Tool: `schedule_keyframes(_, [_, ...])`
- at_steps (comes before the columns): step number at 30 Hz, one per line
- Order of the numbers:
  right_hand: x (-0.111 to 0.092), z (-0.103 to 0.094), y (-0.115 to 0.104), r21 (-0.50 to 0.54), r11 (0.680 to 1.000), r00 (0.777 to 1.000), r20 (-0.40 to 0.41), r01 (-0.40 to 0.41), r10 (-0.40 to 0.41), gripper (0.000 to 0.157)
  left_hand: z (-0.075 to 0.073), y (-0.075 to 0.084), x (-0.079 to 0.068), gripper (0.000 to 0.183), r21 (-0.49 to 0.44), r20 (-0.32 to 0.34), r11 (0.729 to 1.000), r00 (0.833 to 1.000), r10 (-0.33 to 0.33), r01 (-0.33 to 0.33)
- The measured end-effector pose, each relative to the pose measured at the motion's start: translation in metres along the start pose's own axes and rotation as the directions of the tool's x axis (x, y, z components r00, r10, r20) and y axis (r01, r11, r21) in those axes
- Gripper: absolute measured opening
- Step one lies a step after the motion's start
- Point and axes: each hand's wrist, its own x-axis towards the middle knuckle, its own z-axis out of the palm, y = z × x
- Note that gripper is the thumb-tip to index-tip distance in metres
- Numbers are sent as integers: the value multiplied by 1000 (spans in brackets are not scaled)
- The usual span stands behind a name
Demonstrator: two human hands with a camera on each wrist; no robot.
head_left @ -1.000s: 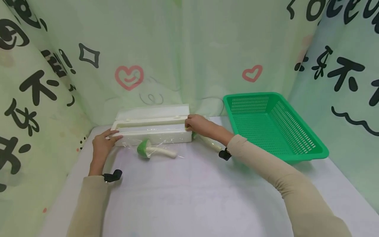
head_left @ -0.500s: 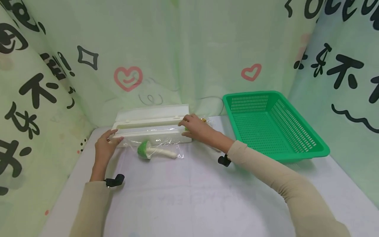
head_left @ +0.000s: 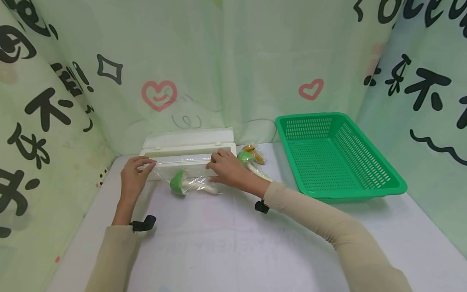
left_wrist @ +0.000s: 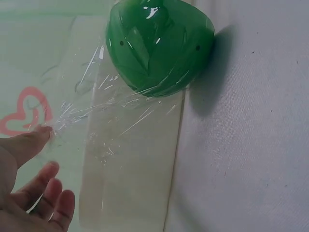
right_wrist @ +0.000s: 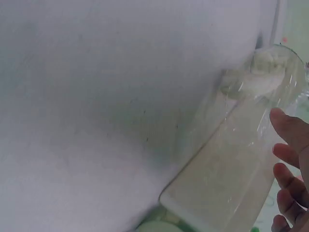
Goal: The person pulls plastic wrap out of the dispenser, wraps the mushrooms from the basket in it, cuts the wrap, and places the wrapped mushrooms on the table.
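A white cling film box (head_left: 178, 167), lid raised, lies along the table's back edge. Clear cling film (left_wrist: 111, 111) runs from it over a toy mushroom (head_left: 178, 183) with a glossy green cap and white stem. My left hand (head_left: 134, 177) pinches the film's left corner, where creases gather at a fingertip in the left wrist view. My right hand (head_left: 230, 168) is over the box's right half, fingers bent loosely and spread, with the thumb (right_wrist: 285, 123) close to the film. Whether it touches the film is unclear.
Right of the box lie a second green-capped mushroom (head_left: 246, 157) and a yellow-brown item (head_left: 254, 153) in clear wrap. A green plastic basket (head_left: 346, 188) stands at the right. A printed curtain (head_left: 255, 61) hangs behind the white table (head_left: 219, 251).
My right hand has moved left and toward me from the box's right end, uncovering the wrapped items. My left hand has shifted slightly right, and the film is drawn farther over the mushroom.
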Motion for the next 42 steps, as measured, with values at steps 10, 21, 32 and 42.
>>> schedule_keyframes(10, [19, 11, -18, -18, 999, 998, 48, -47, 48, 32, -4, 3, -6, 32, -243, 250, 961, 966, -70, 133])
schedule_keyframes(21, [24, 5, -18, 138, 988, 997, 42, -67, 61, 6, -2, 8, -14, 41, -302, 393, 940, 919, -26, 156])
schedule_keyframes(32, [24, -2, -16, 279, 955, 993, 86, -100, 79, 7, 16, 25, -17, 62, -18, 443, 990, 886, 133, -140])
schedule_keyframes(42, [28, -4, -18, 325, 943, 995, 91, -77, 50, 14, 38, 38, -17, 25, 134, 354, 937, 899, 260, -323])
